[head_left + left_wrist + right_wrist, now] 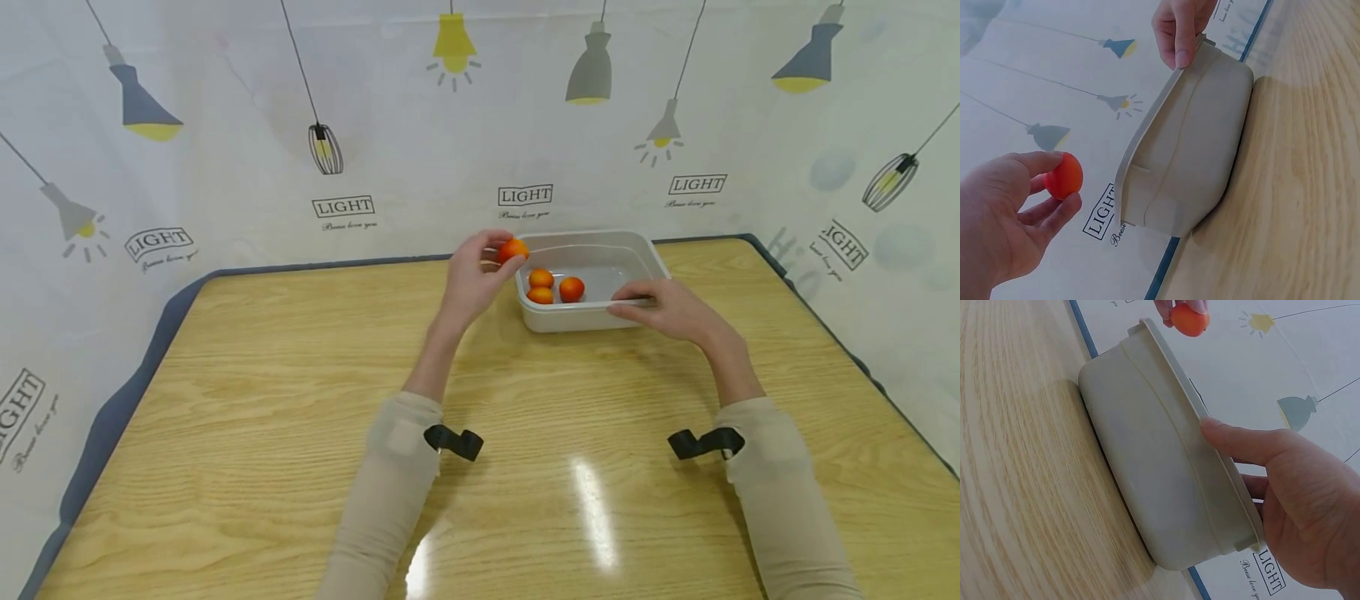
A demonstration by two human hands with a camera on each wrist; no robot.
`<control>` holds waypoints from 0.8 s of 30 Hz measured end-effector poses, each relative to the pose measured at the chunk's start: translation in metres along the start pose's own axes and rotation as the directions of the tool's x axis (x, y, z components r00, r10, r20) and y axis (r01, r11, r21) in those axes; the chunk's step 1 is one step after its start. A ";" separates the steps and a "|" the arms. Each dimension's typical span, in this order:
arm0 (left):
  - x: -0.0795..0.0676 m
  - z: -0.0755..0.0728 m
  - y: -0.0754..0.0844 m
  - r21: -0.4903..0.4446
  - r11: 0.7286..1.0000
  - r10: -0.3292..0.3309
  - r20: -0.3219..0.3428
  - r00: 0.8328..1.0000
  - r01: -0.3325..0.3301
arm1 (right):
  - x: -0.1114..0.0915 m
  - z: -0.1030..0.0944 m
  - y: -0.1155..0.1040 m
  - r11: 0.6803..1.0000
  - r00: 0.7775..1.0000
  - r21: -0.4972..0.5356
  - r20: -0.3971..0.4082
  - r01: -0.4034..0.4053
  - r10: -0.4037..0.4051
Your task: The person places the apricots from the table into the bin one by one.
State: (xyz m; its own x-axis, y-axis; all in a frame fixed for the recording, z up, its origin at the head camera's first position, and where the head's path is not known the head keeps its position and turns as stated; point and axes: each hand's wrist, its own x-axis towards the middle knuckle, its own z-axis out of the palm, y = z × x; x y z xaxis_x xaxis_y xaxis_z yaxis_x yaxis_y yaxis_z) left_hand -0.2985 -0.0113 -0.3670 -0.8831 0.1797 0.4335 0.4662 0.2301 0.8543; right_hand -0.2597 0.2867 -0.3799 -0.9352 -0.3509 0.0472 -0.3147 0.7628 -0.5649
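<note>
My left hand (pixel 477 277) pinches a small orange-red fruit (pixel 1065 176) between thumb and fingers, held up at the left end of a pale grey plastic tub (pixel 577 320). With thumb outside and fingers inside, my right hand (pixel 1300 487) grips the tub's near rim toward its right corner. Inside the tub, at its left end, lie several more of these fruits, one (pixel 572 289) a little apart from a pair (pixel 541 287). From the wrist views the tub's outer wall hides what lies in it.
The tub stands on a wood-grain table (pixel 300 417) near its far edge. Behind it hangs a white cloth (pixel 405 100) printed with lamps, which also runs along both sides. A dark blue strip (pixel 150 358) borders the table. Black mounts (pixel 454 442) sit on both forearms.
</note>
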 end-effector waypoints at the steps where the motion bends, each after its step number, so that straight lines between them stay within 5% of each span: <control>1: -0.001 0.002 0.002 0.000 1.000 0.003 0.003 1.000 -0.003 | 0.000 0.000 0.000 1.000 1.000 0.000 0.000 0.002 -0.002; 24: -0.011 0.040 0.010 0.058 0.994 0.082 0.165 0.983 -0.092 | 0.001 0.000 0.002 1.000 1.000 0.019 0.007 -0.003 0.003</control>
State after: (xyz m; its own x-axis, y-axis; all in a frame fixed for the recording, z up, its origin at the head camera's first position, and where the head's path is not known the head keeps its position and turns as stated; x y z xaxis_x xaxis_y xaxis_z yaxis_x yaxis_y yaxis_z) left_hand -0.2822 0.0276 -0.3744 -0.8209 0.3534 0.4485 0.5481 0.2674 0.7925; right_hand -0.2613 0.2879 -0.3812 -0.9351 -0.3522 0.0401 -0.3088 0.7536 -0.5803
